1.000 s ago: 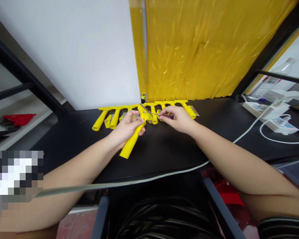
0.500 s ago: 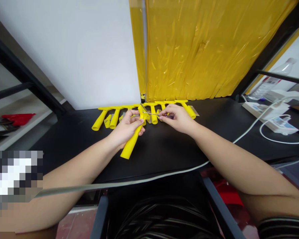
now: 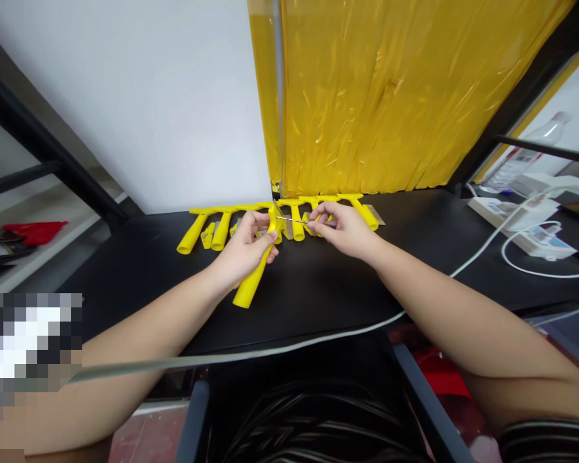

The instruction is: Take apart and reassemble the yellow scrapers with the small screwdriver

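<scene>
My left hand (image 3: pixel 241 252) is closed around the neck of a yellow plastic scraper (image 3: pixel 251 283), its tubular handle slanting down toward me. My right hand (image 3: pixel 347 230) pinches a small screwdriver (image 3: pixel 292 220) with a thin metal shaft. The shaft points left, and its tip meets the scraper's head near my left fingers. Whether the tip sits in a screw is too small to tell. Behind both hands, several more yellow scrapers (image 3: pixel 190 236) lie in a row, some with metal blades (image 3: pixel 377 214) showing; my hands partly hide them.
The black tabletop (image 3: pixel 318 289) meets a white panel (image 3: pixel 197 116) and yellow plastic sheeting (image 3: pixel 357 96) at the back. A pale cable (image 3: pixel 289 349) crosses the front edge. At right are white power strips (image 3: pixel 525 225) and a clear bottle (image 3: pixel 531 154). Black frame bars stand on both sides.
The scraper's head has turned slightly in my left hand. My right fingers have shifted and curled more around the screwdriver, while its tip stays at the scraper's head.
</scene>
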Demonstrator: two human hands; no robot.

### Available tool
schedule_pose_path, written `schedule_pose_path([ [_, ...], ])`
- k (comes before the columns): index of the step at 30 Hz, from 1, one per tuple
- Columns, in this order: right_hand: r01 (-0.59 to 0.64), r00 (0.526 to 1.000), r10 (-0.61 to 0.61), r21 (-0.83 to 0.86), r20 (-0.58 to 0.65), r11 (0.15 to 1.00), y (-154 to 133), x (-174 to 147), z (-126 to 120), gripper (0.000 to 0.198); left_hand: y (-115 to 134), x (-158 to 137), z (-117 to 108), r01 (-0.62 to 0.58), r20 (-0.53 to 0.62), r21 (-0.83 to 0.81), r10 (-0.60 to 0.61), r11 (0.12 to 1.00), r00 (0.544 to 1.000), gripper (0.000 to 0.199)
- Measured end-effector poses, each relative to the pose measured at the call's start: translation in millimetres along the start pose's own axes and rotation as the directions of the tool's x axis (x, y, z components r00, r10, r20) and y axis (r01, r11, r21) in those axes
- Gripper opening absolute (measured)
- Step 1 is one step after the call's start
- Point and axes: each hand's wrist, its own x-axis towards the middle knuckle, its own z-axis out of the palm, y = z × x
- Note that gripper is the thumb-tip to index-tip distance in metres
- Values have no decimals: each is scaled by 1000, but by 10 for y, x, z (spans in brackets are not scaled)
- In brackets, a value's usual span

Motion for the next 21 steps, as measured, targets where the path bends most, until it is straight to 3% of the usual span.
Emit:
schedule_pose_path([
  [9,-54,996,47,103,69,993,-8,-32,47,27,-95,28,-76,-105,12,128,104,986,994,34],
  [21,-9,1000,9,-22,18,1000,-3,-9,15,20,-100,43,-103,-107,-5,150,109,983,994,34],
])
